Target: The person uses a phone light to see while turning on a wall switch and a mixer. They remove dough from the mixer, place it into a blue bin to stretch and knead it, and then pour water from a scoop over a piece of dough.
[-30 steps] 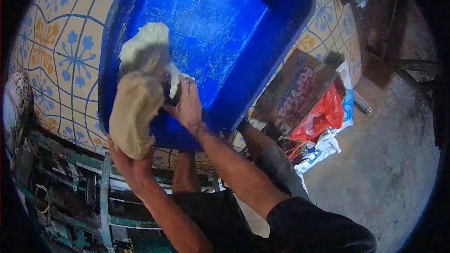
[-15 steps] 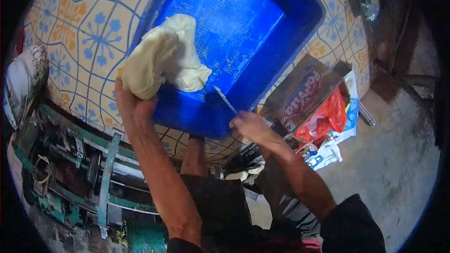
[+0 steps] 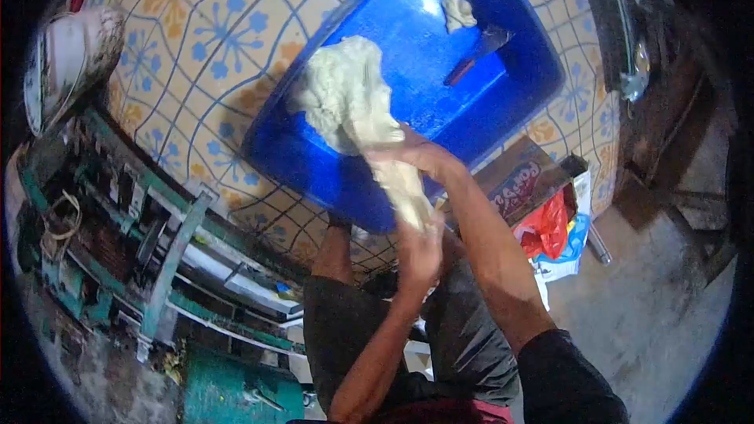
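Observation:
A large piece of pale dough [image 3: 345, 86] rests against the left side of a blue plastic tub [image 3: 306, 180], with a long strip stretching toward me over the near rim. My right hand [image 3: 420, 155] is closed around that strip just inside the tub. Lower down, my left hand [image 3: 420, 247] grips the strip's near end, slightly blurred. A knife or scraper [image 3: 479, 55] with a dark blade and reddish handle lies inside the tub, apart from both hands. Close to it sits a small dough lump [image 3: 458, 13].
The tub stands on a patterned tiled surface [image 3: 228, 39]. To the right is a cardboard box [image 3: 522, 184] with a red plastic bag [image 3: 546, 228]. A green metal frame [image 3: 177, 259] fills the lower left, and a dirty white container [image 3: 75, 63] stands at the far left.
My right hand has let go of the blade, which now lies in the tub, and has taken the dough. My left hand has moved right and toward me, with the dough stretched into a strip.

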